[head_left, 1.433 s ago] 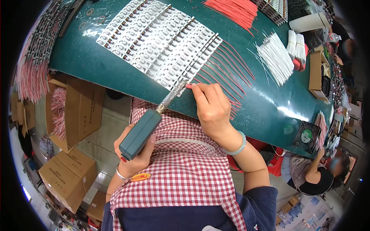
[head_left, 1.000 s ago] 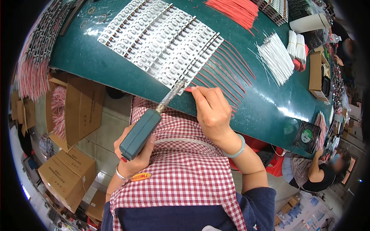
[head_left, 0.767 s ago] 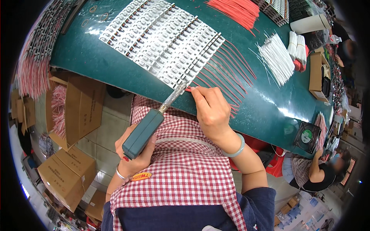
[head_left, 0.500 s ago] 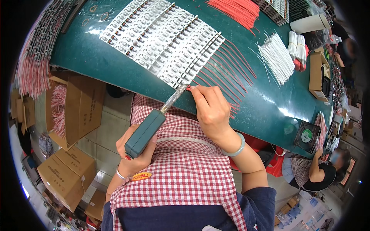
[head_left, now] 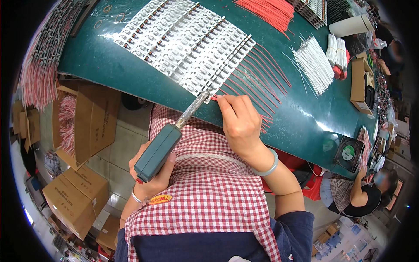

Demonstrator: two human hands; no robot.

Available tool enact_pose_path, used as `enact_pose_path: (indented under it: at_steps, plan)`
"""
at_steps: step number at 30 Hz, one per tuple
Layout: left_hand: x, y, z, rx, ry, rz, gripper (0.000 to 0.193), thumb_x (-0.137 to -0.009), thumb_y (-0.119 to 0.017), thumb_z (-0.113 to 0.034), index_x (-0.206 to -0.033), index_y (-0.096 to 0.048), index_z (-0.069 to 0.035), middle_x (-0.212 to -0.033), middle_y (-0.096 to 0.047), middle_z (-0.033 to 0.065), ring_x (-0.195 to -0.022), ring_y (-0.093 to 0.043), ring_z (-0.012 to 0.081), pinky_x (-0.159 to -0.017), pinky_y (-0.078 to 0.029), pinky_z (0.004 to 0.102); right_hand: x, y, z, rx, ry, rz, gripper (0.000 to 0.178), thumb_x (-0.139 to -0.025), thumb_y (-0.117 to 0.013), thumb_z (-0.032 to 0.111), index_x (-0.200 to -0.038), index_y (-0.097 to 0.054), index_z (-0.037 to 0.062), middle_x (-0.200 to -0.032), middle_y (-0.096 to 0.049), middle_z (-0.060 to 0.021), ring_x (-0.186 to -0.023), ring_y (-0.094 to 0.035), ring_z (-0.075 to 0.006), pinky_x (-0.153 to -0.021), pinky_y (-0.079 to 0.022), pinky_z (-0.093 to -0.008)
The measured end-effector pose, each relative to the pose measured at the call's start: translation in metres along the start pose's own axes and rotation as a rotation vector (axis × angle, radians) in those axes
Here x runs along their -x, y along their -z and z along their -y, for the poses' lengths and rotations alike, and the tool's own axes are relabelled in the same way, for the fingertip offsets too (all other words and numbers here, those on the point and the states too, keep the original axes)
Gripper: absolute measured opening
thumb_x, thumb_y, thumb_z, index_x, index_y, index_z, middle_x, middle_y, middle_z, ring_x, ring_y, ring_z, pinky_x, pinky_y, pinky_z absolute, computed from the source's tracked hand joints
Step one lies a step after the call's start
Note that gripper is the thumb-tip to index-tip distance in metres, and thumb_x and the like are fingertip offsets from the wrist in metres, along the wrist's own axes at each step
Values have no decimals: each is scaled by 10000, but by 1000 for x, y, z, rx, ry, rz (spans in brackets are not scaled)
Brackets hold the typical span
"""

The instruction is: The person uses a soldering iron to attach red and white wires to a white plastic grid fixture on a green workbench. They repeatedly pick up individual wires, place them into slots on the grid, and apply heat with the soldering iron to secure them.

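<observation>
My left hand (head_left: 152, 187) is wrapped round the dark green, box-shaped handle of a soldering iron (head_left: 158, 152). Its long metal barrel slants up to the near corner of a panel of small white circuit boards (head_left: 185, 48), where the tip touches or nearly touches the edge; which, I cannot tell. Beside that tip, my right hand (head_left: 242, 124) pinches a red wire (head_left: 214, 98) between thumb and forefinger. Several more red wires (head_left: 257, 81) fan out from the panel's right edge across the green tabletop. The exact joint under the tip is too small to make out.
Beyond the panel lie a bundle of red wires (head_left: 268, 15) and a pile of white wires (head_left: 313, 65). A black fan (head_left: 348, 153) stands at the table's right, near a seated person (head_left: 358, 194). Open cardboard box (head_left: 97, 120) and hanging wired strips (head_left: 41, 65) are at left.
The soldering iron has shifted slightly left, and its tip a little farther onto the panel's corner. The panel has moved very slightly. My right hand keeps its pinch on the red wire.
</observation>
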State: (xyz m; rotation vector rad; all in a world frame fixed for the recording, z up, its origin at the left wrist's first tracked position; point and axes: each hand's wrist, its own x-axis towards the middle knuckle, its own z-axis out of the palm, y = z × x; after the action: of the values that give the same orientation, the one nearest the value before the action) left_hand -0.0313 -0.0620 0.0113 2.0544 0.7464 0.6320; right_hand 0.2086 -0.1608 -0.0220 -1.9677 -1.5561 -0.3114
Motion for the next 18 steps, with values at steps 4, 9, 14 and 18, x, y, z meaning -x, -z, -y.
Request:
enact_pose_path:
  at_steps: [4, 9, 14, 18]
  plan:
    - [1, 0, 2, -9, -38, -1, 253, -782, -797, -6, -1015, -731, 68, -978, -734, 188, -758, -727, 238, -655, -567, 298, 1, -2, 0, -13, 1, -20, 304, -741, -685, 1, -1037, -681, -68, -973, -655, -129, -828, -613, -258, -662, -522, -346]
    - [4, 1, 4, -1, -36, -7, 250, -783, -793, 0, -1014, -730, 71, -982, -733, 190, -758, -727, 236, -650, -563, 289, 5, 2, 5, -50, 30, -53, 314, -736, -693, 10, -1039, -685, -70, -974, -671, -127, -818, -625, -255, -638, -520, -340]
    - [4, 2, 2, 0, -48, -2, 229, -787, -789, 3, -995, -721, 70, -959, -726, 177, -750, -722, 231, -644, -559, 287, 5, 1, 9, -37, 16, -32, 314, -733, -705, 1, -1038, -692, -71, -962, -675, -121, -799, -624, -247, -616, -518, -333]
    - [2, 1, -2, -3, -48, -5, 223, -788, -789, 3, -987, -712, 68, -936, -718, 158, -739, -713, 224, -640, -552, 289, 5, 0, 9, -22, 11, -38, 288, -735, -714, -12, -1017, -700, -69, -955, -673, -119, -793, -621, -242, -613, -517, -331]
